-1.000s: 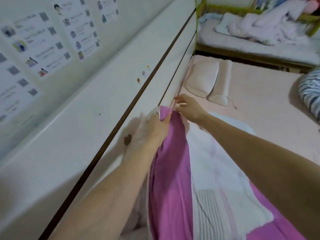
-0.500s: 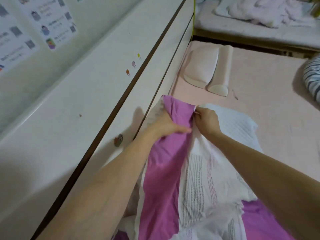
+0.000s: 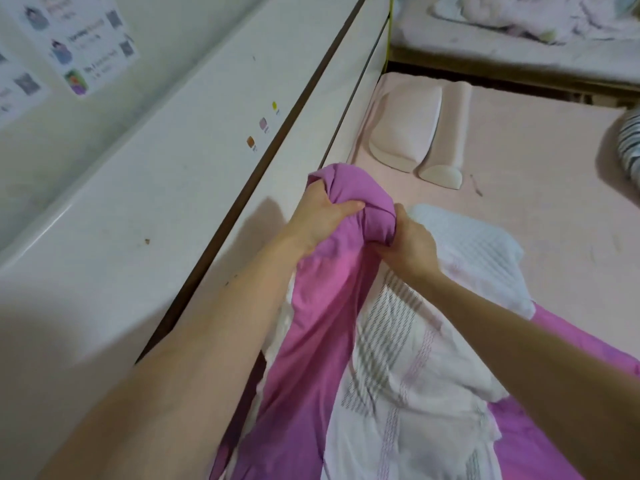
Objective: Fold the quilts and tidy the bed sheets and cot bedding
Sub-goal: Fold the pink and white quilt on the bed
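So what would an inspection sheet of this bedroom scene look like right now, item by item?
Surface: pale pink bed sheet, mostly flat, beside a white wall panel.
Job's things: purple and white quilt, crumpled, with its purple end bunched up; cot bedding lies rumpled at the top.
Clutter: two pale pillows side by side near the head of the bed; striped cushion at the right edge.
Hands: left hand and right hand both grip the quilt's bunched purple end.
Cables: nothing seen.
Surroundings: printed posters and small stickers on the wall.
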The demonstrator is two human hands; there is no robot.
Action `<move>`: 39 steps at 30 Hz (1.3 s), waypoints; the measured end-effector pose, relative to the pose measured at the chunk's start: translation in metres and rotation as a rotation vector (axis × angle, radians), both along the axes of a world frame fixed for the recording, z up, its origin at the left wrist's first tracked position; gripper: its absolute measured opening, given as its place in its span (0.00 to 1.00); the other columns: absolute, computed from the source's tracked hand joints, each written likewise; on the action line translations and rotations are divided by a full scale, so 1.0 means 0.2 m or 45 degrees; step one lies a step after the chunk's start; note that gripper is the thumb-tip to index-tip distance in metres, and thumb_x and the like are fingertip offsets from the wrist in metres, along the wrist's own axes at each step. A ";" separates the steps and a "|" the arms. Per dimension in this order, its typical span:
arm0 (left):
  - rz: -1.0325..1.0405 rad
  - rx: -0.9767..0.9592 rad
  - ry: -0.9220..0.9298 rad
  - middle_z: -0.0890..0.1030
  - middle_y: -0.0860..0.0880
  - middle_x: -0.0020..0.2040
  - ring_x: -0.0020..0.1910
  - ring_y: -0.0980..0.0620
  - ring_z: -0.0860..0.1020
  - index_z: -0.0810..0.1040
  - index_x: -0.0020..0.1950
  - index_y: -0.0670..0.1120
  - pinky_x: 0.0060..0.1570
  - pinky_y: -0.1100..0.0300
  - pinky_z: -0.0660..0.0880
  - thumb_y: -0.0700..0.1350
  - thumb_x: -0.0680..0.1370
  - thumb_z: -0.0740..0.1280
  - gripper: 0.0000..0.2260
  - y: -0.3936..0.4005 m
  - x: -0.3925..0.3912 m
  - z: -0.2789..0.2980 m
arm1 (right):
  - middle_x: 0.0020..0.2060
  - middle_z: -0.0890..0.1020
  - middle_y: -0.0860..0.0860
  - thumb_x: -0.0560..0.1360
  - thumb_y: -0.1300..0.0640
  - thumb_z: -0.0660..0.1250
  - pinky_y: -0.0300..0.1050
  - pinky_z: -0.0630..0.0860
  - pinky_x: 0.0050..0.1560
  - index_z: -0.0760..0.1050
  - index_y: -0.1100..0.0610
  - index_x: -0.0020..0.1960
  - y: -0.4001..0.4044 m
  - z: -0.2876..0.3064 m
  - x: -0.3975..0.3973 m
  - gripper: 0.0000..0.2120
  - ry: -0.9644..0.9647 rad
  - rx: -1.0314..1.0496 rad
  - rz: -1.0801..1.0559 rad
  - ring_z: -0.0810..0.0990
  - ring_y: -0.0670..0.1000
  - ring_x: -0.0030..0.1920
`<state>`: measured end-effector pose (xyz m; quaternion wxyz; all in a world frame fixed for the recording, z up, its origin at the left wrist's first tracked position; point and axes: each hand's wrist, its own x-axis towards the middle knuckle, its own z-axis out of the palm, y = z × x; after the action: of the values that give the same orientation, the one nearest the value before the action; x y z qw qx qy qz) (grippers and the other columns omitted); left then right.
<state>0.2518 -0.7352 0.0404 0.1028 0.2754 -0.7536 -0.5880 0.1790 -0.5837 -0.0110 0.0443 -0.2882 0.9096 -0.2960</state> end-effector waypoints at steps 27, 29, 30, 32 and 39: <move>-0.393 -1.069 -0.892 0.35 0.43 0.78 0.76 0.39 0.36 0.35 0.78 0.50 0.71 0.37 0.37 0.64 0.80 0.49 0.35 0.12 0.22 -1.31 | 0.75 0.31 0.51 0.79 0.35 0.43 0.51 0.27 0.72 0.31 0.45 0.76 0.11 -1.15 0.12 0.33 -0.054 0.591 0.120 0.27 0.51 0.74; -0.514 -1.135 -0.984 0.34 0.43 0.77 0.76 0.40 0.36 0.33 0.77 0.51 0.72 0.36 0.39 0.67 0.79 0.48 0.36 0.12 0.27 -1.44 | 0.75 0.31 0.52 0.78 0.32 0.42 0.54 0.29 0.73 0.31 0.45 0.76 0.15 -1.31 0.11 0.35 -0.257 0.698 0.181 0.27 0.51 0.74; -0.580 -1.142 -1.031 0.34 0.44 0.78 0.76 0.40 0.37 0.33 0.77 0.51 0.72 0.36 0.40 0.67 0.79 0.48 0.37 0.10 0.26 -1.48 | 0.76 0.32 0.52 0.77 0.32 0.43 0.55 0.31 0.74 0.32 0.45 0.76 0.15 -1.37 0.08 0.36 -0.342 0.755 0.218 0.29 0.52 0.74; -0.656 -1.111 -1.127 0.35 0.44 0.78 0.77 0.40 0.37 0.35 0.78 0.51 0.72 0.36 0.41 0.66 0.79 0.50 0.37 0.07 0.21 -1.52 | 0.76 0.34 0.53 0.77 0.32 0.45 0.56 0.33 0.74 0.34 0.46 0.77 0.13 -1.43 0.04 0.37 -0.405 0.806 0.248 0.31 0.53 0.75; -0.684 -1.001 -1.065 0.66 0.40 0.71 0.70 0.39 0.64 0.64 0.72 0.43 0.68 0.40 0.62 0.50 0.81 0.58 0.21 0.25 0.21 -1.15 | 0.66 0.73 0.52 0.81 0.47 0.58 0.50 0.65 0.66 0.69 0.55 0.68 0.33 -1.09 0.29 0.19 -0.605 0.308 0.109 0.71 0.57 0.66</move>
<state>0.2931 -0.6846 -0.1904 -0.2580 0.2247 -0.9326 -0.1151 0.2365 -0.5174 -0.2300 0.3031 -0.2414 0.8894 -0.2424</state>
